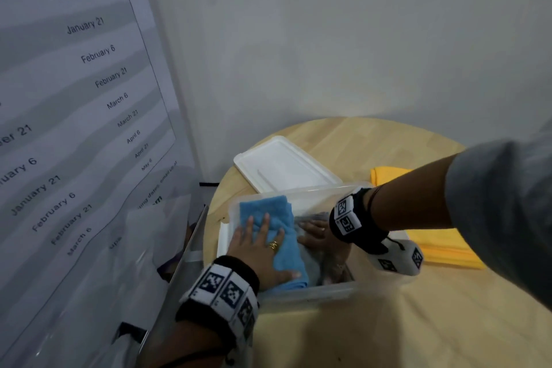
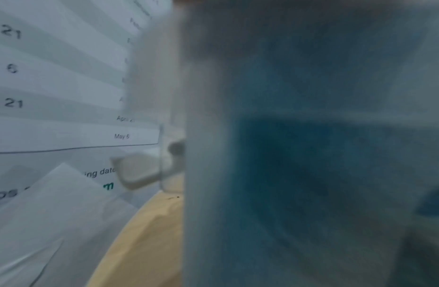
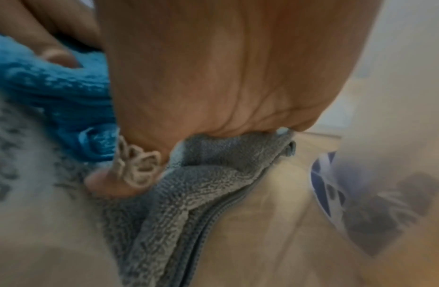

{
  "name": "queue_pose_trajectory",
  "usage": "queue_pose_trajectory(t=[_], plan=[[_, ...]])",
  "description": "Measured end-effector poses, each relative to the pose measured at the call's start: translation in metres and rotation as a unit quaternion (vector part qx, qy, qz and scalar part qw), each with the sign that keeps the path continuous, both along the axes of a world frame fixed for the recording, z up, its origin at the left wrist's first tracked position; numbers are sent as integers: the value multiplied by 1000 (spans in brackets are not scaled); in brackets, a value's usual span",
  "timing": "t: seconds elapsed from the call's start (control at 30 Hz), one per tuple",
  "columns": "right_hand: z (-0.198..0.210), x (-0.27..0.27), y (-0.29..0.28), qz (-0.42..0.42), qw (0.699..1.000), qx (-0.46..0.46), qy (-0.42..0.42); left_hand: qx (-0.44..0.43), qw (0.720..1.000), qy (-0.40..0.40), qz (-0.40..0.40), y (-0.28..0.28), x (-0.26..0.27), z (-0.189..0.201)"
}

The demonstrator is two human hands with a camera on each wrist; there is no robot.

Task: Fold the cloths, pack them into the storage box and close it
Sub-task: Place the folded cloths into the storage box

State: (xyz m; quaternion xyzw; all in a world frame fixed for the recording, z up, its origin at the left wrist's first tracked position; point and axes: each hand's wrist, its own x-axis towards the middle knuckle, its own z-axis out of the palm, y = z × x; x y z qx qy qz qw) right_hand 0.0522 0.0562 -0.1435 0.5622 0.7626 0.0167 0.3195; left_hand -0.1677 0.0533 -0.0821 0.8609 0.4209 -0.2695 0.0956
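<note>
Where dates run: poster [image 1: 68, 75] "January 6".

A round wooden table [image 1: 373, 140] carries the storage box [image 1: 313, 290], its white lid [image 1: 283, 164] and yellow cloths [image 1: 442, 248].

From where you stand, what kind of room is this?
Probably an office or meeting room, though I can't be sure: a large wall poster lists dates, the wall is plain white, and the work is at a small round wooden table.
</note>
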Motion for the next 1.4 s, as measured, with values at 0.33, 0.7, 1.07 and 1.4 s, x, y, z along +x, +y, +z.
queue_pose_trajectory(t=[0.33, 0.7, 1.07, 1.4], plan=[[-11, -20, 17, 97, 930, -30, 352, -14, 999, -19, 36, 9, 5, -20], [136, 11, -18, -171, 912, -45, 371, 47, 992, -106, 56, 1, 13, 17], [76, 146, -186, -434, 767, 294, 371, 90, 942, -309, 93, -122, 153, 3], [15, 233, -220, -477, 838, 159, 210, 188, 955, -204, 103, -137, 175, -5]])
